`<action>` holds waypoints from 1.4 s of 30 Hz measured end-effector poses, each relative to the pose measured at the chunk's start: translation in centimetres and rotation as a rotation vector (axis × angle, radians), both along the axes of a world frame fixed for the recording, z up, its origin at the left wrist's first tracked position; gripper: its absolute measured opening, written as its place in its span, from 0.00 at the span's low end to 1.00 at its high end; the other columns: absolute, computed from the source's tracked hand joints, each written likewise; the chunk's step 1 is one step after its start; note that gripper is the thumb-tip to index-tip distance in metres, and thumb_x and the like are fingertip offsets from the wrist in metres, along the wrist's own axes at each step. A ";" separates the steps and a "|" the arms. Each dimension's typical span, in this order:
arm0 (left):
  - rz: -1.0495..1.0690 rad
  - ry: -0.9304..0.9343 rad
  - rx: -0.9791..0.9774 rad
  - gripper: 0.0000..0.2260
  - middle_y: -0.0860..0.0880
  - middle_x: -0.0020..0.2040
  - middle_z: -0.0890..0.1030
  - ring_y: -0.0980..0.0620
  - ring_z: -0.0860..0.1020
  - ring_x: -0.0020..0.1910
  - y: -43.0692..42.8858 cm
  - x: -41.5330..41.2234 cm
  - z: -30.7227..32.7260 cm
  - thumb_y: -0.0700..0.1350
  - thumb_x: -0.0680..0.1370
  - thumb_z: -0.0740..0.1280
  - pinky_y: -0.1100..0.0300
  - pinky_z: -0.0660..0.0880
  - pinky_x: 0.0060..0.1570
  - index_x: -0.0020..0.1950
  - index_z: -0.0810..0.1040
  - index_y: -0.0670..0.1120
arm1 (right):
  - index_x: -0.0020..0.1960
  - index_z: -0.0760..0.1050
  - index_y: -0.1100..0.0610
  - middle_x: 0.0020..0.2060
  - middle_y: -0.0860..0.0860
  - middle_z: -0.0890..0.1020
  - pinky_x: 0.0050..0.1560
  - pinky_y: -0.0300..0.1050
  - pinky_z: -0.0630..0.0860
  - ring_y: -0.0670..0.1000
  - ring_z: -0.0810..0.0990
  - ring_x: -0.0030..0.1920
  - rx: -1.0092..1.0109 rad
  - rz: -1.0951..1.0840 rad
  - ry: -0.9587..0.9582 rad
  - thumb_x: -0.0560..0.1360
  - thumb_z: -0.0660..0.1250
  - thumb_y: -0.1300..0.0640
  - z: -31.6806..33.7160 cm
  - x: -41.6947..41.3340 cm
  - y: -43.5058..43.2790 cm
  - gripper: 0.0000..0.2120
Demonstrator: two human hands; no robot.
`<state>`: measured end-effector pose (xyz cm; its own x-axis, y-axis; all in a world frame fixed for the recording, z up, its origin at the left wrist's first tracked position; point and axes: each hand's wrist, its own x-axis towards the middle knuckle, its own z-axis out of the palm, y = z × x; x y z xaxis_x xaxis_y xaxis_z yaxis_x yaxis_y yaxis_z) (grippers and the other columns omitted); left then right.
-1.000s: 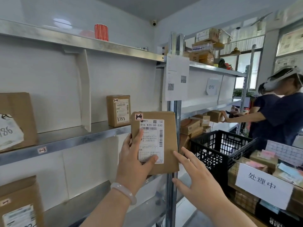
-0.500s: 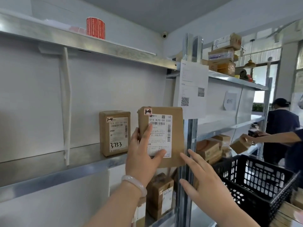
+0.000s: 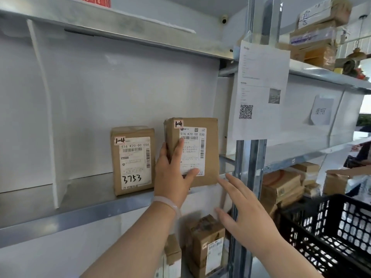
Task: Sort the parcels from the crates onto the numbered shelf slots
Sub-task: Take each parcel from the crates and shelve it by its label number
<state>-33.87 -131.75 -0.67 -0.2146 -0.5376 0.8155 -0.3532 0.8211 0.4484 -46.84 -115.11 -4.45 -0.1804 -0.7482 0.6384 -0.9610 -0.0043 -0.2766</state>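
Grey steel shelving against a white wall fills the stockroom view, where a person's left hand grasps a brown cardboard parcel, upright at the right end of the middle shelf. The fingers curl round the parcel's left edge and the thumb presses across the foot of its shipping label, which reads 516 K20-00 030 beneath a small handwritten 1-4 sticker. Whether the parcel's base rests on the shelf cannot be told. Just to its left, apart from it, a second parcel stands upright on the same shelf, marked 1-4 and 3753 in black pen. The right hand is released, fingers straight and spread, holding nothing, its index fingertip close under the held parcel's lower right corner. A pale bracelet circles the left wrist. A printed sheet bearing a QR code hangs on the steel upright to the right. More boxes sit on the shelf below, and a black plastic crate stands at lower right. A white divider rises from the shelf at left.
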 end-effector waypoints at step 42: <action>0.689 -0.325 -0.103 0.30 0.46 0.76 0.66 0.43 0.68 0.72 8.6 8.3 -7.1 0.61 0.76 0.66 0.43 0.70 0.67 0.76 0.65 0.54 | 0.75 0.52 0.36 0.76 0.39 0.56 0.69 0.38 0.43 0.41 0.52 0.75 0.030 0.590 0.132 0.76 0.62 0.39 -3.6 1.6 -5.9 0.32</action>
<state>-25.60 -123.16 -7.79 -0.0957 -0.5617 0.8218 -0.9011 0.3997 0.1682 -45.22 -120.98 -8.04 0.3495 -0.7159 0.6044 -0.8252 -0.5407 -0.1633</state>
